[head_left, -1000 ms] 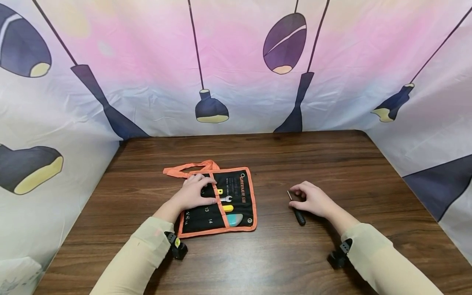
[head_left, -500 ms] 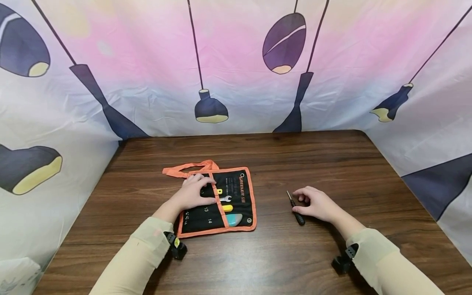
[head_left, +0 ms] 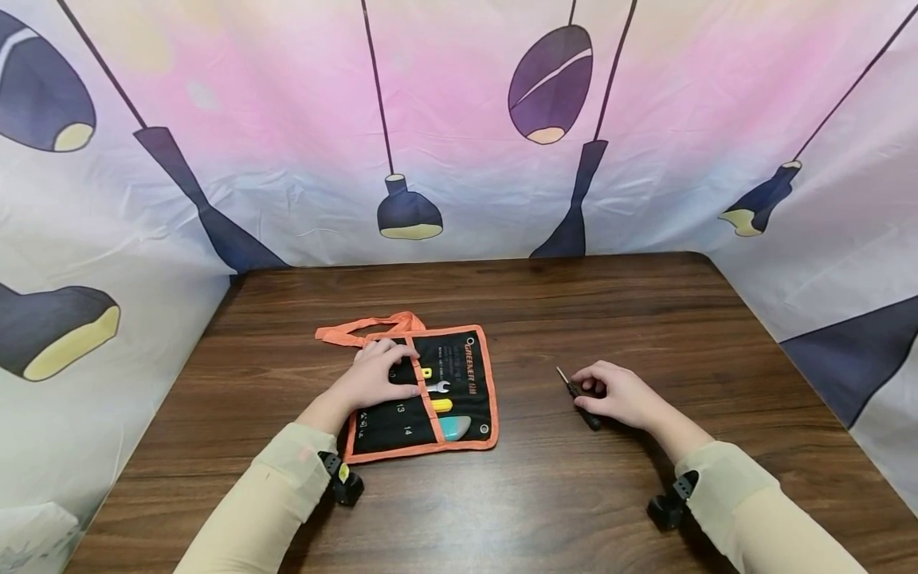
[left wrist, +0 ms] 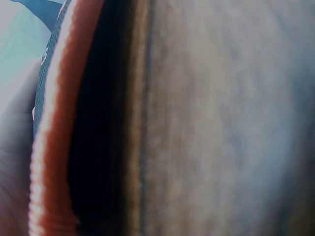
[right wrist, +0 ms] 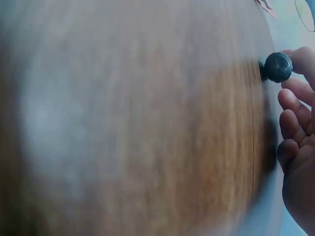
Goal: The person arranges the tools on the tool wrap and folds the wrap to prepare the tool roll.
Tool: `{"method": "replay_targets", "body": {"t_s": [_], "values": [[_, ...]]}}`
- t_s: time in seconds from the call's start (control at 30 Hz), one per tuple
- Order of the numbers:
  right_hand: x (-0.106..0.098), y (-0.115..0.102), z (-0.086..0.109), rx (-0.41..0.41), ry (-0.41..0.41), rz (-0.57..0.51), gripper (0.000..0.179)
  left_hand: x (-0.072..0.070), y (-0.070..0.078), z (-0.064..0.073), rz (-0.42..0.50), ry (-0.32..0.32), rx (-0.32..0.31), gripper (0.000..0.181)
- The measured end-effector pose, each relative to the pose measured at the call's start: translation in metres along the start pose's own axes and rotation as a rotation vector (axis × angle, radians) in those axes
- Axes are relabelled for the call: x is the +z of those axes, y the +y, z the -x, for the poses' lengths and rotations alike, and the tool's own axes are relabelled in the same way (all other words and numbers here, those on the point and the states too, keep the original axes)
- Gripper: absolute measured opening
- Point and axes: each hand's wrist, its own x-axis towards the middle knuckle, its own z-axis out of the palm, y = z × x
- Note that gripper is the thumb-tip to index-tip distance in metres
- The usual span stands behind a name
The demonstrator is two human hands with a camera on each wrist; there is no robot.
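covering tool pouch (head_left: 466, 355) partly — left hand (head_left: 374, 375); lamp-print cloth (head_left: 473, 151) behind table (head_left: 516, 494)

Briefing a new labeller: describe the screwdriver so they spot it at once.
On the brown wooden table, look right of the orange-edged tool pouch. The black-handled screwdriver is in the grip of the right hand, its metal tip angled toward the table's far left. Unlike the wrench and teal tool tucked in the pouch, it is wholly outside.
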Motion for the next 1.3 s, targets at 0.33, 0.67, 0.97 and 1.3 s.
{"method": "replay_targets", "body": {"t_s": [0.33, 0.67, 0.97, 1.3], "values": [[-0.0066, -0.0015, 0.0001, 0.026, -0.046, 0.016, 0.029, 0.0007, -0.0011, -0.0003, 0.009, 0.004, 0.004, 0.057], [-0.0064, 0.0020, -0.0002, 0.016, -0.051, 0.043, 0.022, -0.0006, -0.0012, 0.0015, 0.014, 0.009, 0.014, 0.056], [-0.0094, 0.0038, 0.0040, 0.048, -0.092, 0.067, 0.026, -0.0003, -0.0011, 0.0015, 0.015, 0.005, 0.006, 0.057], [-0.0088, 0.0047, 0.0035, 0.017, -0.053, 0.064, 0.015, 0.0000, -0.0014, 0.0015, 0.020, 0.005, 0.007, 0.056]]}}
